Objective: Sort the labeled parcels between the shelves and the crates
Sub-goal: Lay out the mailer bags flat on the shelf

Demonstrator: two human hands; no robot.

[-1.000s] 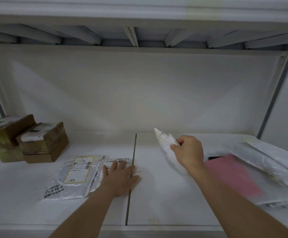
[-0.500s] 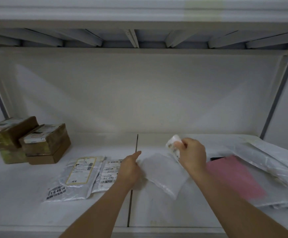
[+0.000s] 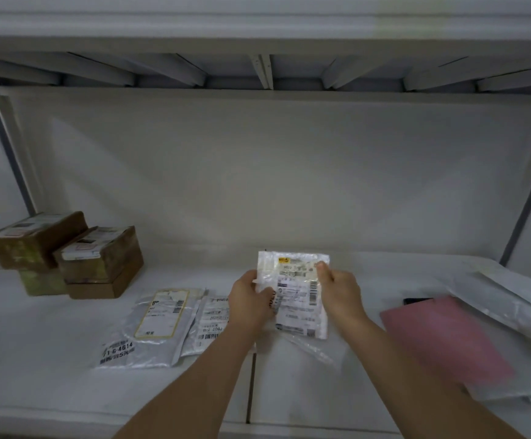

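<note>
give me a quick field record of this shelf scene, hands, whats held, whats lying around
left hand: left hand grips the left edge of the held parcel
right hand: right hand pinches its upper right edge
held parcel: white labeled mailer, label facing the camera, raised off the shelf
shelf: white, seam down the middle
left of hands: two flat labeled bags
far left: stacked brown boxes
right: pink mailer on a pile of white bags
</note>
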